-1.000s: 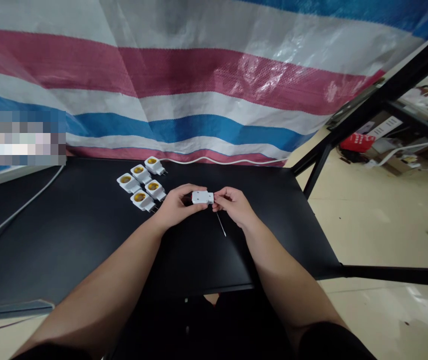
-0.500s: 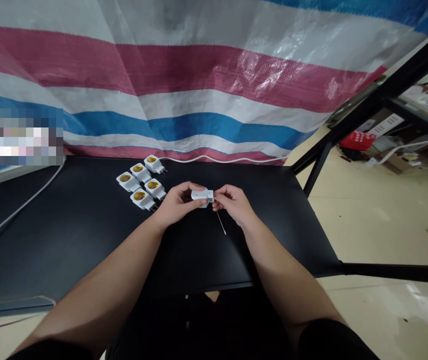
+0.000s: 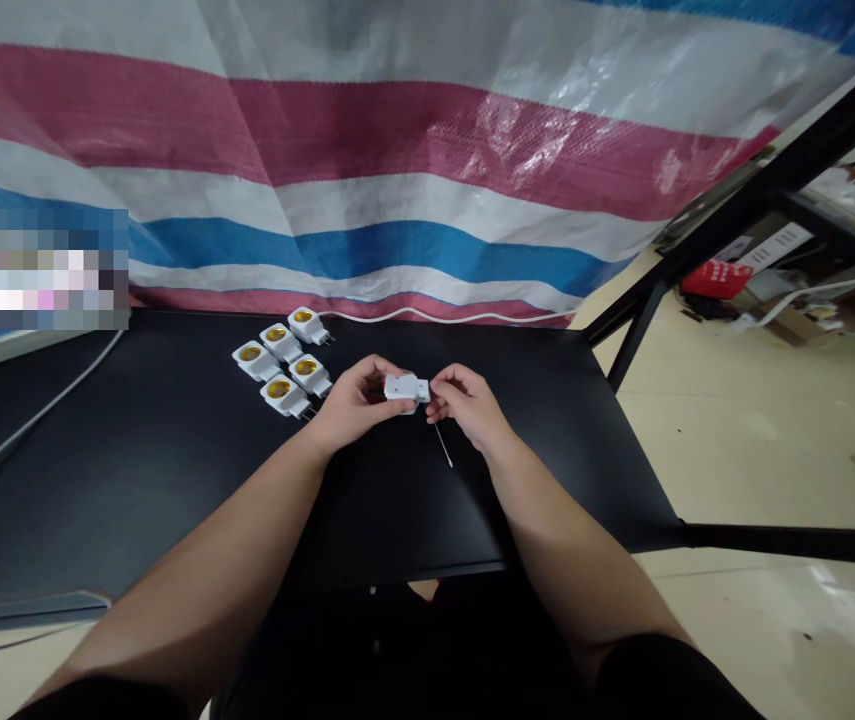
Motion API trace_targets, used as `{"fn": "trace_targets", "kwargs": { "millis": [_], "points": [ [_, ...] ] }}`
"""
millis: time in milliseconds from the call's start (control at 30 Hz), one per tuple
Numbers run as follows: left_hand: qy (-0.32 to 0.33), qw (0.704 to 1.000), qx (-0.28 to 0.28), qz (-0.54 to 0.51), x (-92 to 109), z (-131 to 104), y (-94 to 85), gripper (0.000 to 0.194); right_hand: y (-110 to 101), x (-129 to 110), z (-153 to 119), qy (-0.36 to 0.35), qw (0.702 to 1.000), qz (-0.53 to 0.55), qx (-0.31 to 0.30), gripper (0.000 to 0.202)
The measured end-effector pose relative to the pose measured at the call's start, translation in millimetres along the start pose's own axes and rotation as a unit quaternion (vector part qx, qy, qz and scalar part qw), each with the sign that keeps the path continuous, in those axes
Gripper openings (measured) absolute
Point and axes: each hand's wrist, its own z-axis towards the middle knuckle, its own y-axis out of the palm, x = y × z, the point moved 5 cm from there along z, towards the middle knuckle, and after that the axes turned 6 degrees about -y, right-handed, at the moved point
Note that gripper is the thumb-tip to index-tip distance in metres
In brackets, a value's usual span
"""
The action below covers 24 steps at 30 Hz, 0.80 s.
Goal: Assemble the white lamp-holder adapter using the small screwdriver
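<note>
With the white device [image 3: 403,388] as the hub of the dial and twelve pointing to the striped sheet [image 3: 427,130], the black tabletop [image 3: 562,440] runs to its near edge at six o'clock, close to the person's dark clothing. Its right edge slants from just above three o'clock down to four, pale floor [image 3: 757,440] beyond; a broad stretch of top lies between the right hand [image 3: 470,405] and that edge. A black post [image 3: 787,168] leans out at two, and a white cable skirts the foot of the sheet. Just above nine, five white plug units [image 3: 284,397] with gold discs sit close together, the nearest prongs just beside the left hand [image 3: 352,402], so room there is tight.

The left thumb and fingers are clamped on the device from nine o'clock, covering part of it. At three, the right thumb and forefinger tips come together beside its end; whether they touch it or pinch something small, I cannot tell. A thin rod [image 3: 444,447] points out at five from beneath that hand, its upper end hidden, its grip unclear. A pixelated patch [image 3: 37,270] masks whatever stands farther out past nine, and both sleeves are cut off by the lower border
</note>
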Motion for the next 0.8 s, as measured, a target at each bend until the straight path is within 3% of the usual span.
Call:
{"fn": "trace_targets", "kwargs": {
  "millis": [167, 267, 533, 800],
  "points": [
    [0.010, 1.000, 0.005, -0.008, 2, -1, -0.6, 0.054, 3, -16, -5, -0.161, 0.981, -0.062, -0.092, 0.041],
    [0.007, 1.000, -0.003, -0.024, 1, 0, -0.5, 0.055, 4, -23, -11, -0.249, 0.950, -0.146, -0.121, 0.025],
    [-0.006, 0.999, -0.021, -0.047, -2, 0, 1.0, 0.061, -3, -17, -5, -0.223, 0.965, -0.115, -0.080, 0.023],
    [-0.004, 0.999, 0.001, -0.042, 1, -1, 1.3, 0.064, -2, -25, -9, -0.263, 0.948, -0.160, -0.076, 0.024]
  ]
}}
